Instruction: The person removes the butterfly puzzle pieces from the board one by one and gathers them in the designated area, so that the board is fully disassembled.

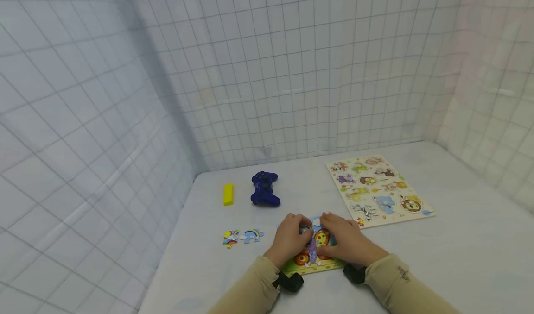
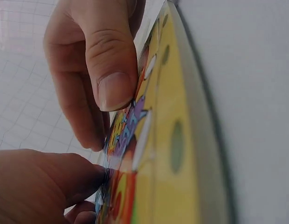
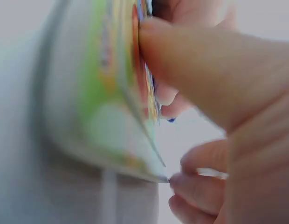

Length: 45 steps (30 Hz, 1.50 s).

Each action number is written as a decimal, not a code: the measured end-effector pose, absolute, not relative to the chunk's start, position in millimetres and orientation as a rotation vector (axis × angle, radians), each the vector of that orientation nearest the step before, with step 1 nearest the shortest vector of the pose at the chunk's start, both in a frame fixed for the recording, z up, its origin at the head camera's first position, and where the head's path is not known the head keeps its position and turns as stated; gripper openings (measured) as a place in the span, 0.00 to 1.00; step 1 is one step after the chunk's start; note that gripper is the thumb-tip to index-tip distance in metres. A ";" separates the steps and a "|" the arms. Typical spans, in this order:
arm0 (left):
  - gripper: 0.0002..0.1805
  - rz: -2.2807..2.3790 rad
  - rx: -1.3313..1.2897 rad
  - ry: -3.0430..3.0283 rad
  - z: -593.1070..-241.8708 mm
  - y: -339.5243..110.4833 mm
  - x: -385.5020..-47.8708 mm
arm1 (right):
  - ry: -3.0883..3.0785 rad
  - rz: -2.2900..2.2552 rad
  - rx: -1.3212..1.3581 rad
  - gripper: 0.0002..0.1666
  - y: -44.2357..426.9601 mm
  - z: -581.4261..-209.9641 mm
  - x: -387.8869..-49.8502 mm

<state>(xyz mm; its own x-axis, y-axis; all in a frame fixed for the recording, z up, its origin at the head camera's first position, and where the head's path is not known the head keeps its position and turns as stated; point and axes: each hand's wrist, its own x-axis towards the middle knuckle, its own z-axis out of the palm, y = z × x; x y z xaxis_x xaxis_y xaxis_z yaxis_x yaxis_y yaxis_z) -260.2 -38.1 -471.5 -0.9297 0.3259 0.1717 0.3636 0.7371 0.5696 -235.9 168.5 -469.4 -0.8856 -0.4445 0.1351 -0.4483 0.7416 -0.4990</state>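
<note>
A colourful puzzle board [image 1: 308, 270] with a butterfly and flowers lies under both hands near the front. My left hand [image 1: 289, 241] is bent over its left part, thumb and index fingertips on the picture, as the left wrist view shows at the left thumb [image 2: 79, 175]. Whether a loose piece lies between them is hidden. On the right part rests my right hand [image 1: 350, 241], its thumb [image 3: 177, 51] on the surface and its other fingers reaching the far edge, spread apart from the thumb. Two joined rainbow pieces [image 1: 252, 235] lie left of the board.
A dark blue game controller [image 1: 263, 189] and a yellow block [image 1: 228, 194] lie farther back on the white table [image 1: 200, 267]. Behind the right hand is a larger board of animal pictures [image 1: 381, 191]. Gridded white cloth walls [image 1: 271, 73] stand behind and at both sides.
</note>
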 end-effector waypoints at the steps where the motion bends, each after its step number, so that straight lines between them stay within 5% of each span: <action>1: 0.06 -0.975 -0.564 -2.870 -471.7 -37.2 -259.4 | -2.935 0.854 0.729 0.54 170.5 -470.5 -234.9; 11: 0.05 -1.006 -0.516 -2.874 -472.6 -35.9 -258.7 | -2.909 0.822 0.720 0.54 176.9 -479.1 -236.5; 22: 0.07 -1.023 -0.484 -2.923 -474.3 -35.2 -263.6 | -2.859 0.794 0.706 0.34 175.9 -478.8 -240.9; 45: 0.08 -1.110 -0.508 -2.835 -473.7 -33.6 -259.7 | -2.863 0.816 0.682 0.36 175.8 -479.5 -240.5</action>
<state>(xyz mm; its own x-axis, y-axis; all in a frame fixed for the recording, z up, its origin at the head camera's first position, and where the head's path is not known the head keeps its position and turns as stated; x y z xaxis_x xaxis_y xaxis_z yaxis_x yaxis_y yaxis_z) -259.7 -33.6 -473.7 -0.9444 0.2825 0.1685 0.3218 0.6876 0.6509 -240.5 175.8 -479.5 -0.8968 -0.3944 0.2007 -0.4410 0.7581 -0.4804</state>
